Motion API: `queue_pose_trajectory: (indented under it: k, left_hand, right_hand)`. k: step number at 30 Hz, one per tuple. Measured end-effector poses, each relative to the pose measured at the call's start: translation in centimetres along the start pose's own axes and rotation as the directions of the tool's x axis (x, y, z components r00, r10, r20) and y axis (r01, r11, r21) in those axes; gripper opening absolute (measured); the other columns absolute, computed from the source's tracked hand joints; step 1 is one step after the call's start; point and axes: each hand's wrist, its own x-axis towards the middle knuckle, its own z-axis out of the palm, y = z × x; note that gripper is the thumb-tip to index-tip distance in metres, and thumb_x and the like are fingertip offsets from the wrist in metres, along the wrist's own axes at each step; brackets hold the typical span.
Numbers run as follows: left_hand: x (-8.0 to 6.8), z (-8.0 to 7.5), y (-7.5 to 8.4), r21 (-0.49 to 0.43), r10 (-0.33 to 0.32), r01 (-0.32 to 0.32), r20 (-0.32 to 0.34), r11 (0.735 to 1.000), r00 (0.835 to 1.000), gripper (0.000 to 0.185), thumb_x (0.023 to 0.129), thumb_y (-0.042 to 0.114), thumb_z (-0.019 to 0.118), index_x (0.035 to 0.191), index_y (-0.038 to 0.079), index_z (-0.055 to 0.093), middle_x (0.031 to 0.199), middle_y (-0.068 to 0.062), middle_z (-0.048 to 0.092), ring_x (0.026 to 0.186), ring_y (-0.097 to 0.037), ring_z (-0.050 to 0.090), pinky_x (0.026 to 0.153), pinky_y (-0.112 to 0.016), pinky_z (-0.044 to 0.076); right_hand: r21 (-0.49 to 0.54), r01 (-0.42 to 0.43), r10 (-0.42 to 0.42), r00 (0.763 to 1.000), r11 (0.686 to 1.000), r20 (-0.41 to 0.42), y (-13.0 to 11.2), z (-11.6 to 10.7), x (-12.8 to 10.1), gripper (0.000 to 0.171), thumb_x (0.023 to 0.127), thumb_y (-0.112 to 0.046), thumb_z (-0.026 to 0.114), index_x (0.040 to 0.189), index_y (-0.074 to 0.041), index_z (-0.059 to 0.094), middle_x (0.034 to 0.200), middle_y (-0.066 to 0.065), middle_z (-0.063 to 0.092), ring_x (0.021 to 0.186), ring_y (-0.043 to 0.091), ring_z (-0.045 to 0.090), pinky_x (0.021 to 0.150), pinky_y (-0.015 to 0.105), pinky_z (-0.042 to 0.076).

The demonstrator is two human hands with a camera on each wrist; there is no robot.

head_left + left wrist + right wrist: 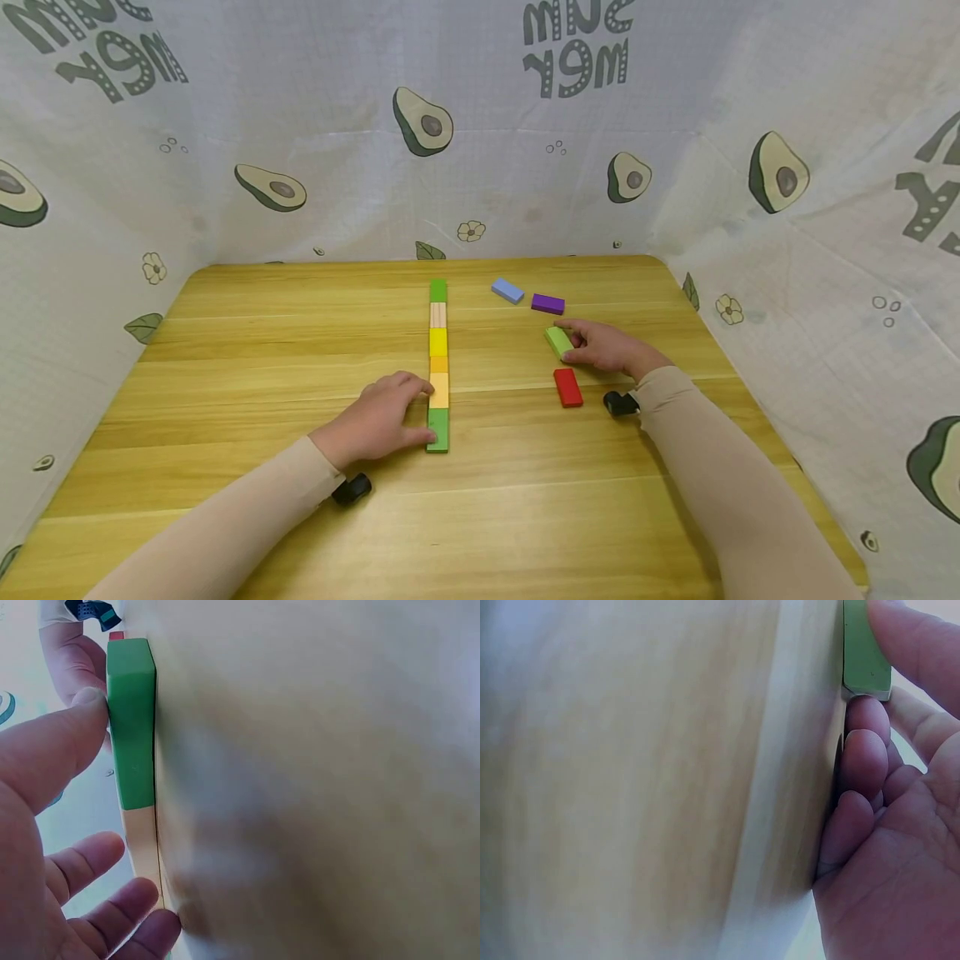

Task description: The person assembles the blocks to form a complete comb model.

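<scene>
A straight row of coloured wooden blocks (438,342) lies on the table, from dark green at the far end through plain wood and yellow tones. Its near end is a green block (440,429), also large in the left wrist view (132,727). My left hand (382,417) lies beside the row, its thumb touching the green block and its other fingers spread loosely along the row's side. Off to the right, my right hand (611,346) pinches a light green block (558,342) between thumb and fingers. In the right wrist view only one end of that block (865,656) shows.
Just nearer than my right hand lies a red block (567,388). Farther back are a purple block (548,304) and a light blue block (507,290). Avocado-printed cloth (337,133) hangs behind and beside the wooden table (262,350).
</scene>
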Motion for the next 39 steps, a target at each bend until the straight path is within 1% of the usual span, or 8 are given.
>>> queue_pose_trajectory:
  k: [4,14,25,30,39]
  left_hand:
    - [0.2,0.0,-0.1,0.013,-0.017,0.017,0.005,1.0,1.0,0.068,0.075,0.06,0.066,0.13,0.025,0.048,0.133,0.005,0.045,0.124,-0.02,0.042,0.105,-0.043,0.031]
    - [0.8,-0.4,0.0,-0.01,-0.045,0.046,0.042,0.999,0.998,0.076,0.076,0.061,0.064,0.137,0.024,0.041,0.144,-0.003,0.036,0.133,-0.025,0.033,0.108,-0.048,0.026]
    - [1.6,-0.6,-0.2,-0.026,-0.068,0.069,0.051,0.997,0.996,0.078,0.076,0.061,0.064,0.14,0.024,0.038,0.147,-0.003,0.033,0.135,-0.026,0.03,0.109,-0.05,0.024]
    - [1.9,-0.5,-0.3,-0.01,-0.066,0.066,0.058,0.998,0.996,0.082,0.076,0.062,0.062,0.142,0.023,0.035,0.149,-0.004,0.03,0.136,-0.028,0.029,0.109,-0.051,0.024]
    - [2.4,-0.7,-0.5,0.003,-0.057,0.057,0.068,0.998,0.996,0.085,0.077,0.063,0.061,0.145,0.022,0.031,0.151,-0.008,0.027,0.138,-0.03,0.026,0.11,-0.052,0.023]
  right_hand:
    - [0.004,0.004,-0.004,1.0,1.0,0.001,0.0,0.0,0.0,0.066,0.089,-0.03,0.062,0.146,-0.019,0.03,0.09,0.006,0.046,0.075,0.019,0.043,0.065,0.029,0.036]
    - [0.003,0.011,-0.011,1.0,1.0,-0.003,-0.1,0.0,-0.1,0.066,0.089,-0.03,0.062,0.145,-0.018,0.03,0.09,0.006,0.046,0.075,0.019,0.043,0.065,0.03,0.036]
    - [0.005,0.005,-0.005,1.0,1.0,-0.006,0.0,0.0,-0.1,0.065,0.09,-0.029,0.061,0.145,-0.018,0.03,0.091,0.007,0.046,0.076,0.02,0.043,0.065,0.03,0.036]
    - [-0.01,0.011,-0.011,1.0,1.0,-0.008,0.0,0.0,-0.1,0.066,0.089,-0.031,0.062,0.145,-0.018,0.031,0.091,0.007,0.046,0.077,0.019,0.043,0.065,0.03,0.036]
    - [-0.008,0.002,-0.002,1.0,1.0,-0.012,0.0,0.0,-0.1,0.067,0.088,-0.031,0.063,0.145,-0.017,0.03,0.094,0.007,0.046,0.081,0.02,0.044,0.07,0.031,0.037]
